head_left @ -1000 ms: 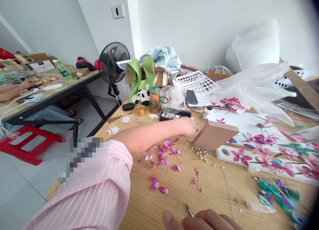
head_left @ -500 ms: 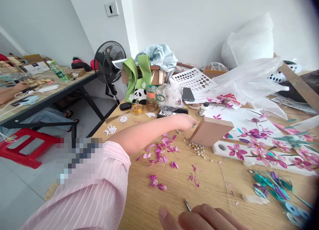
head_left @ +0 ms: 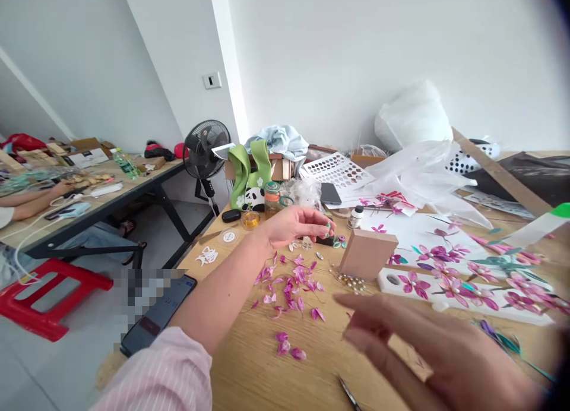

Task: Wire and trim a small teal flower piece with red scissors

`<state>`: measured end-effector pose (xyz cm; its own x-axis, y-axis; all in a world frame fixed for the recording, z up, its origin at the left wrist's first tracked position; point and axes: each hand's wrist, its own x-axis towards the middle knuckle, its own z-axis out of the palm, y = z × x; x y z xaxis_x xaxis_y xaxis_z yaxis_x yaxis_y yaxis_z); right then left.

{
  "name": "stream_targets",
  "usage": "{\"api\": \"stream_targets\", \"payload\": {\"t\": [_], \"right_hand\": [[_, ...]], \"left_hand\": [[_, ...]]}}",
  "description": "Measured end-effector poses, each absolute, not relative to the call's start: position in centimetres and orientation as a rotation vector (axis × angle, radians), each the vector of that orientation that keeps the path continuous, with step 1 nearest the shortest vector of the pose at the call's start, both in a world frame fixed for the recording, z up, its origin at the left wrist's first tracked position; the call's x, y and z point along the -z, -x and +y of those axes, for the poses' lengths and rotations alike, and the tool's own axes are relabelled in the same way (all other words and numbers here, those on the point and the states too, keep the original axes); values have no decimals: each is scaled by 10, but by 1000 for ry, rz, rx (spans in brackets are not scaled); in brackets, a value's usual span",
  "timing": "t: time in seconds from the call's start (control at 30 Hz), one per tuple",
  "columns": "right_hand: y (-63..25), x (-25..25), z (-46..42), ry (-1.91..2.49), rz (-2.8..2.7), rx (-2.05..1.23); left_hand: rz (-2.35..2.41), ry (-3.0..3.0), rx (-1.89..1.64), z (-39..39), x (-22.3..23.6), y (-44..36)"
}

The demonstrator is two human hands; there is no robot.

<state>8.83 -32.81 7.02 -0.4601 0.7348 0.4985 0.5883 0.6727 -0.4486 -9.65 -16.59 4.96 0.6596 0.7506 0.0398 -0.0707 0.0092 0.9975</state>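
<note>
My left hand (head_left: 296, 225) is raised over the back of the wooden table, thumb and fingers pinched on a small teal piece (head_left: 328, 225); its exact kind is too small to make out. Just beyond lie a few little teal and pink pieces (head_left: 340, 242). Under my left forearm spread loose magenta petals (head_left: 291, 289). My right hand (head_left: 439, 340), smeared by motion, hangs over the front right with its fingers stretched out and nothing visible in them. Below its fingertips rests a slim metal tool (head_left: 348, 393), partly cut off by the frame.
A wooden block (head_left: 369, 253) stands beside pearl-headed stems (head_left: 351, 282). Pink flowers stick in a white foam strip (head_left: 387, 280). Behind are a small white bottle (head_left: 355, 217), a jar (head_left: 272, 200) and plastic bags (head_left: 414, 167). A phone (head_left: 158, 316) lies left; another person's arm (head_left: 40, 203) shows farther off.
My left hand has drawn back from beside the block, now pinching the teal piece. My right hand has risen from the bottom edge towards the right. The camera view has tilted up.
</note>
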Motion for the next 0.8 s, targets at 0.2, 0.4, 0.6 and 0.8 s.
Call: {"api": "stream_targets", "payload": {"t": [0.2,0.4,0.6,0.8], "right_hand": [[-81,-59,-292,1269,-1893,-754],[-52,-38,-273,1138,-1671,-1319],[-49,-39,-271,1068,-1484,-1409],[-53,-37,-267,1077,-1421,-1358]], "left_hand": [[403,-1040,-1040,-218,-30,110],[351,-858,-1155,-241,-14,106],[277,-805,-1167,-235,-4,100],[277,-848,-1139,-231,-3,89]]}}
